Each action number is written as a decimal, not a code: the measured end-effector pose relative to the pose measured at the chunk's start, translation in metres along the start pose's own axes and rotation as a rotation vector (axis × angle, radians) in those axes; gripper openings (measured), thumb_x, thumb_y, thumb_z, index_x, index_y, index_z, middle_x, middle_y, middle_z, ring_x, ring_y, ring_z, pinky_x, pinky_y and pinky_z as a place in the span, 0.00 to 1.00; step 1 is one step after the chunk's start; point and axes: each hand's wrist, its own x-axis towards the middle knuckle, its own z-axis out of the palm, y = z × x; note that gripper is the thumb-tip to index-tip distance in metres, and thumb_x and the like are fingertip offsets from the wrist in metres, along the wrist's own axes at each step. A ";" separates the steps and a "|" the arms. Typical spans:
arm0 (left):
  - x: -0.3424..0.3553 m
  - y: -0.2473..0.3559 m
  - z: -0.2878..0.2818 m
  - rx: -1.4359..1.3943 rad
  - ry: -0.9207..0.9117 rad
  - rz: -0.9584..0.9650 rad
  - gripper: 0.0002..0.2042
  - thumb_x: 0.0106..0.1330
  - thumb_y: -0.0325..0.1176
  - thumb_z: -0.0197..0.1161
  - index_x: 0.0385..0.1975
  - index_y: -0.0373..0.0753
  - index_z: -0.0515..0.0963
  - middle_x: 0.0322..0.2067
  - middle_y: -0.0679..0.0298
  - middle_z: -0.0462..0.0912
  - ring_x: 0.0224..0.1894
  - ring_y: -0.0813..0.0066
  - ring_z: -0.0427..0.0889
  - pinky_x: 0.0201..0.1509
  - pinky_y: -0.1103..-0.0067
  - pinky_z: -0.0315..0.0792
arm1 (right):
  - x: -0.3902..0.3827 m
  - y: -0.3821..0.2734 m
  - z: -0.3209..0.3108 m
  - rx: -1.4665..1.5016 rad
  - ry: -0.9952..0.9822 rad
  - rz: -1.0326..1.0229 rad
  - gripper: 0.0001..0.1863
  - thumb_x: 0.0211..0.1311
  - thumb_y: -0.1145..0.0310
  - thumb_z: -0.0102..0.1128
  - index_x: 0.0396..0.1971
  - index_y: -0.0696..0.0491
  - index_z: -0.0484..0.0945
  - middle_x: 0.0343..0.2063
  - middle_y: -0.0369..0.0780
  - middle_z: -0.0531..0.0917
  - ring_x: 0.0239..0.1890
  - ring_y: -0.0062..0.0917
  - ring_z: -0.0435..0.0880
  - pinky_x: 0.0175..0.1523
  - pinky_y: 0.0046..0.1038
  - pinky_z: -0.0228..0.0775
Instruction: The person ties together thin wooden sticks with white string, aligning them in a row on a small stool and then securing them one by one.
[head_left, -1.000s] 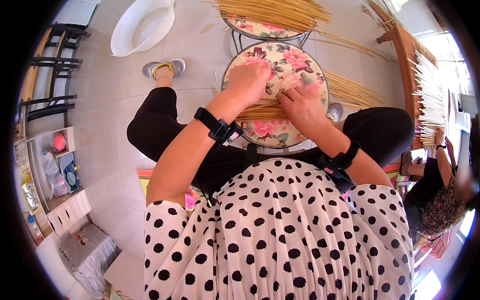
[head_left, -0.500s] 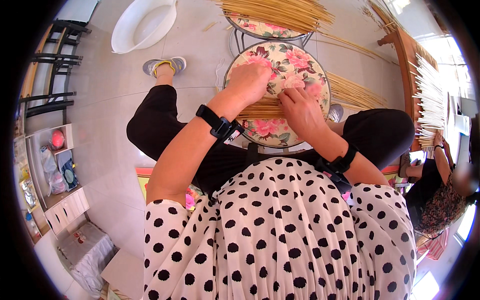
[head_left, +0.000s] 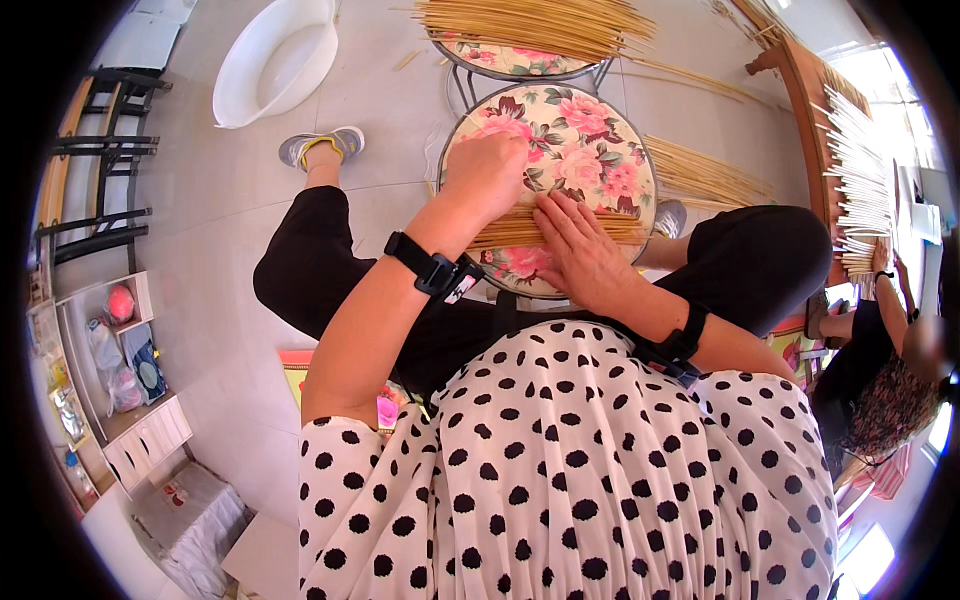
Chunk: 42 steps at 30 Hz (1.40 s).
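Observation:
A bundle of thin tan sticks (head_left: 618, 228) lies crosswise on a round stool (head_left: 590, 120) with a floral top, between my knees. My right hand (head_left: 580, 245) rests flat over the middle of the bundle, fingers stretched out and side by side. Just beyond the bundle's left end, my left hand (head_left: 488, 172) is curled closed above the stool. Whatever it pinches, if anything, is hidden behind its back. Thin white string (head_left: 430, 160) hangs by the stool's left edge.
A second floral stool (head_left: 520, 62) ahead carries a large pile of sticks (head_left: 540, 25). More sticks (head_left: 700, 172) extend to the right of my stool. A white tub (head_left: 275, 62) stands on the floor at far left. Another person (head_left: 880, 390) works at right beside pale sticks (head_left: 860, 190).
My right hand has gone from bent fingers at the bundle to lying flat across it, a little further left. My left hand remains closed. The whole view has shifted slightly.

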 end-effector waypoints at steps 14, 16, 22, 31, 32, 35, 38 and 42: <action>-0.001 0.005 0.000 0.073 0.119 0.031 0.02 0.56 0.27 0.57 0.26 0.38 0.75 0.28 0.60 0.80 0.33 0.58 0.81 0.33 0.66 0.74 | -0.009 0.009 -0.005 0.036 -0.040 -0.045 0.42 0.53 0.55 0.64 0.64 0.60 0.59 0.67 0.45 0.57 0.71 0.38 0.52 0.71 0.44 0.44; -0.003 0.003 -0.002 0.033 0.104 0.026 0.02 0.58 0.28 0.57 0.26 0.39 0.75 0.29 0.61 0.80 0.33 0.57 0.81 0.34 0.65 0.74 | -0.011 0.010 -0.010 0.013 -0.052 -0.024 0.42 0.54 0.55 0.63 0.64 0.60 0.58 0.68 0.45 0.56 0.71 0.37 0.52 0.71 0.44 0.43; -0.008 0.003 -0.004 -0.034 0.070 -0.009 0.02 0.59 0.29 0.57 0.28 0.40 0.76 0.30 0.61 0.80 0.33 0.57 0.80 0.35 0.65 0.73 | -0.026 0.009 -0.020 -0.015 -0.060 0.033 0.41 0.55 0.55 0.63 0.65 0.60 0.58 0.69 0.44 0.55 0.72 0.36 0.50 0.72 0.44 0.41; -0.007 0.004 -0.002 -0.034 0.059 -0.034 0.01 0.59 0.28 0.58 0.28 0.40 0.75 0.30 0.60 0.80 0.34 0.56 0.80 0.35 0.65 0.73 | -0.030 0.004 -0.014 -0.047 -0.034 0.063 0.41 0.54 0.53 0.63 0.64 0.59 0.60 0.69 0.43 0.55 0.72 0.34 0.49 0.72 0.44 0.43; -0.007 0.004 -0.002 -0.040 0.058 -0.034 0.01 0.58 0.28 0.58 0.28 0.40 0.75 0.30 0.60 0.80 0.34 0.56 0.79 0.35 0.65 0.73 | -0.028 0.005 -0.011 -0.047 -0.023 0.056 0.41 0.54 0.53 0.63 0.64 0.59 0.60 0.69 0.43 0.55 0.72 0.34 0.49 0.71 0.44 0.43; -0.008 0.002 -0.001 -0.016 0.068 -0.027 0.01 0.59 0.28 0.58 0.28 0.40 0.74 0.29 0.60 0.79 0.33 0.56 0.79 0.34 0.65 0.72 | -0.027 0.009 -0.003 -0.026 -0.017 0.047 0.42 0.54 0.52 0.63 0.64 0.58 0.60 0.69 0.43 0.55 0.73 0.33 0.49 0.72 0.44 0.43; -0.006 0.006 -0.006 0.020 0.137 0.058 0.00 0.56 0.27 0.57 0.26 0.39 0.74 0.28 0.62 0.79 0.32 0.60 0.80 0.31 0.66 0.71 | -0.028 0.015 0.000 -0.024 -0.042 0.028 0.43 0.55 0.49 0.60 0.65 0.58 0.58 0.70 0.43 0.54 0.73 0.33 0.48 0.72 0.43 0.39; 0.005 0.011 -0.006 0.081 0.215 0.192 0.01 0.56 0.26 0.57 0.24 0.40 0.74 0.26 0.64 0.77 0.31 0.63 0.80 0.30 0.68 0.69 | -0.029 0.017 -0.001 -0.017 -0.057 0.016 0.45 0.55 0.46 0.58 0.67 0.58 0.56 0.70 0.43 0.53 0.73 0.33 0.47 0.73 0.43 0.37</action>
